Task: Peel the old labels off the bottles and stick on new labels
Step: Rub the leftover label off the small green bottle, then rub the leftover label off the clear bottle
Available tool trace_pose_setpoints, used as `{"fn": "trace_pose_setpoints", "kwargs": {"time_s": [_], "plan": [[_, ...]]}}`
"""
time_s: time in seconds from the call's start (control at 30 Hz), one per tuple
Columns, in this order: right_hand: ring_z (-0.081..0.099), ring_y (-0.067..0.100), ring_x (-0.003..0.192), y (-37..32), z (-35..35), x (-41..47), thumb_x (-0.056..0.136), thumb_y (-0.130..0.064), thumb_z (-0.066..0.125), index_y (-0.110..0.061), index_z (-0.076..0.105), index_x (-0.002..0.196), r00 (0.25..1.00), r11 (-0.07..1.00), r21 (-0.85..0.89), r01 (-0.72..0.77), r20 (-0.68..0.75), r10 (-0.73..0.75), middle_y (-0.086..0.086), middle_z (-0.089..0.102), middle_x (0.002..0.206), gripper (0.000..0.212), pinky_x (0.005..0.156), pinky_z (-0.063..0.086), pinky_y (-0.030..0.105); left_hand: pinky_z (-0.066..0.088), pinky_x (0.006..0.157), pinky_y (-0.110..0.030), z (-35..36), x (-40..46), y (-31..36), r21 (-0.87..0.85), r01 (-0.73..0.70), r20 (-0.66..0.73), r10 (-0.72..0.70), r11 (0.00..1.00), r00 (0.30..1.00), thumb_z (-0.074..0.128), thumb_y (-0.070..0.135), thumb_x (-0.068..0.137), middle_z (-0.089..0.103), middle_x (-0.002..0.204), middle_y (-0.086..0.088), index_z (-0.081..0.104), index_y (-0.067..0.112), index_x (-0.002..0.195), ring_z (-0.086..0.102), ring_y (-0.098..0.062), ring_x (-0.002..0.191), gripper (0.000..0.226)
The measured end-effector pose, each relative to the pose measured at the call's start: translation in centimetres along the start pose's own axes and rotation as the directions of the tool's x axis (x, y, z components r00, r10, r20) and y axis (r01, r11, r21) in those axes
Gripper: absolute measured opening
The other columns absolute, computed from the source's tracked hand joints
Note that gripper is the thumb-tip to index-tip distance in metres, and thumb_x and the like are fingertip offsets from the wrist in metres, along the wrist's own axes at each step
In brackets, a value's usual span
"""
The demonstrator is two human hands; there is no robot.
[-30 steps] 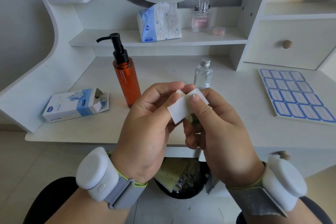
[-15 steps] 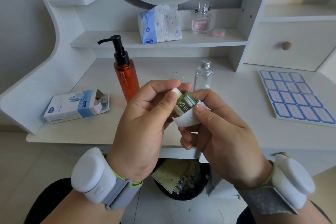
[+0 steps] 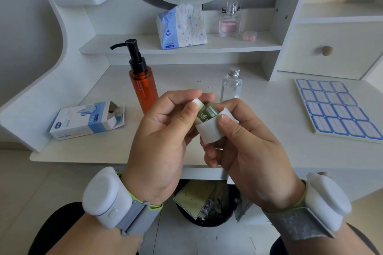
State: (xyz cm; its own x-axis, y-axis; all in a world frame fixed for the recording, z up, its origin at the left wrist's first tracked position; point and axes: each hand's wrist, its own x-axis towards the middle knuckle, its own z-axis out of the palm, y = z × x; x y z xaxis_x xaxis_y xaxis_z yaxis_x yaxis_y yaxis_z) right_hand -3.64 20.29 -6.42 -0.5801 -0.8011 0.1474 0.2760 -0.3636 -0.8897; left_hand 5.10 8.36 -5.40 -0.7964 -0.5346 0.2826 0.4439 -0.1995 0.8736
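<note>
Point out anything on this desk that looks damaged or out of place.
The blue-and-white box left of the orange pump bottle has its end flap torn open and ragged. Small scraps lie on the desk behind the hands. Everything else stands upright, with nothing spilled.

- Orange pump bottle (image 3: 143,89): small white print runs vertically down its side; the first line reads "DARK TEA PURIFYING", the second line is too small to read.
- Small green bottle (image 3: 207,112), held between both hands: large white Chinese characters on its label, partly covered; only one shows, and not clearly enough to be sure of it.
- Blue-and-white box (image 3: 87,120) on the table: "50" in white on its blue end; a dark oval logo and a line of Chinese text on the front, both illegible.
- Tissue pack (image 3: 182,27) on the shelf: vertical word "FLOWER"; blue tag at bottom reading "400"; small blue badge with two unreadable characters.
- Label sheet (image 3: 335,107): blue-bordered blanks, no writing.
</note>
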Motion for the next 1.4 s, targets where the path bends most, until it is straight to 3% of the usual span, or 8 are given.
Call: {"fn": "trace_pose_setpoints", "kwargs": {"time_s": [0.13, 0.33, 0.5, 0.6, 0.8, 1.13, 1.3, 1.4], "plan": [[0.057, 0.033, 0.065, -0.2, -0.2, 0.1, 0.098, -0.025, 0.055, -0.008, 0.063, 0.109, 1.0, 1.0, -0.027, 0.004, -0.002, -0.004, 0.026, 0.062, 0.085, 0.022, 0.054, 0.048, 0.036, 0.054, 0.059, -0.039, 0.1, 0.2, 0.1, -0.036, 0.026, -0.017, -0.027, 0.999, 0.999, 0.057, 0.015, 0.094, 0.073, 0.12, -0.014, 0.071, 0.02, 0.105, 0.063, -0.032, 0.081, 0.018], [0.07, 0.03, 0.054, 0.2, -0.2, -0.1, 0.097, -0.017, 0.068, -0.012, 0.074, 0.089, 0.934, 0.891, -0.452, 0.049, -0.295, -0.201, 0.014, 0.072, 0.07, 0.012, 0.051, 0.058, 0.037, 0.056, 0.095, -0.041, -0.1, 0.3, -0.5, 0.11, 0.045, -0.133, -0.03, 0.993, 0.991, 0.061, 0.02, 0.091, 0.076, 0.117, -0.006, 0.068, 0.018, 0.108, 0.072, -0.026, 0.112, 0.019], [0.065, 0.017, 0.049, 0.6, -1.0, 0.1, 0.096, -0.015, 0.068, -0.005, 0.068, 0.074, 0.904, 0.839, -0.545, -0.005, -0.361, -0.229, 0.009, 0.069, 0.057, 0.024, 0.051, 0.053, 0.025, 0.054, 0.102, -0.05, -1.1, 0.5, -0.8, 0.269, 0.034, -0.163, 0.011, 0.962, 0.987, 0.062, 0.022, 0.094, 0.077, 0.115, -0.003, 0.069, 0.02, 0.111, 0.07, -0.025, 0.115, 0.018], [0.065, 0.017, 0.05, 0.7, -1.2, 0.4, 0.097, -0.017, 0.069, -0.011, 0.068, 0.074, 0.915, 0.819, -0.572, -0.037, -0.349, -0.203, 0.008, 0.068, 0.058, 0.024, 0.051, 0.053, 0.028, 0.055, 0.099, -0.041, -2.4, 1.2, -1.0, 0.4, 0.01, -0.176, 0.066, 0.917, 0.982, 0.062, 0.014, 0.101, 0.077, 0.112, 0.002, 0.071, 0.02, 0.112, 0.07, -0.015, 0.112, 0.016], [0.06, 0.01, 0.048, 0.6, -1.4, 0.9, 0.097, -0.021, 0.068, -0.017, 0.069, 0.074, 0.932, 0.76, -0.64, -0.109, -0.332, -0.147, 0.006, 0.069, 0.058, 0.023, 0.053, 0.054, 0.027, 0.05, 0.085, -0.012, -4.2, 1.7, -2.0, 0.694, 0.002, -0.135, 0.127, 0.72, 0.983, 0.066, 0.018, 0.1, 0.076, 0.108, 0.017, 0.069, 0.03, 0.111, 0.07, -0.001, 0.102, 0.017], [0.056, 0.014, 0.045, -0.4, -2.2, 1.4, 0.099, -0.018, 0.066, -0.002, 0.07, 0.082, 0.906, 0.845, -0.521, -0.12, -0.406, -0.122, 0.015, 0.068, 0.058, 0.023, 0.048, 0.049, 0.021, 0.058, 0.074, -0.036, -3.8, 2.6, -2.3, 0.933, -0.022, -0.064, 0.224, 0.36, 0.972, 0.069, 0.032, 0.096, 0.071, 0.099, 0.017, 0.07, 0.032, 0.114, 0.066, -0.007, 0.087, 0.018], [0.059, 0.012, 0.05, -1.9, -4.4, 2.1, 0.098, -0.024, 0.067, -0.009, 0.072, 0.082, 0.874, 0.776, -0.618, -0.125, -0.438, -0.208, 0.008, 0.07, 0.058, 0.022, 0.053, 0.053, 0.023, 0.049, 0.09, -0.018, -3.3, 2.9, -1.9, 0.973, -0.103, 0.048, 0.256, 0.207, 0.965, 0.07, 0.031, 0.095, 0.064, 0.137, 0.012, 0.067, 0.027, 0.124, 0.06, -0.002, 0.113, 0.029], [0.058, 0.007, 0.048, -1.9, -5.6, 2.4, 0.098, -0.027, 0.066, -0.01, 0.071, 0.082, 0.844, 0.759, -0.635, -0.142, -0.478, -0.242, 0.005, 0.07, 0.059, 0.024, 0.052, 0.051, 0.019, 0.041, 0.095, -0.012, -1.5, 3.4, -0.8, 0.97, -0.214, 0.161, 0.357, 0.113, 0.92, 0.068, 0.022, 0.094, 0.062, 0.141, 0.006, 0.066, 0.02, 0.122, 0.056, -0.005, 0.122, 0.027]]}}
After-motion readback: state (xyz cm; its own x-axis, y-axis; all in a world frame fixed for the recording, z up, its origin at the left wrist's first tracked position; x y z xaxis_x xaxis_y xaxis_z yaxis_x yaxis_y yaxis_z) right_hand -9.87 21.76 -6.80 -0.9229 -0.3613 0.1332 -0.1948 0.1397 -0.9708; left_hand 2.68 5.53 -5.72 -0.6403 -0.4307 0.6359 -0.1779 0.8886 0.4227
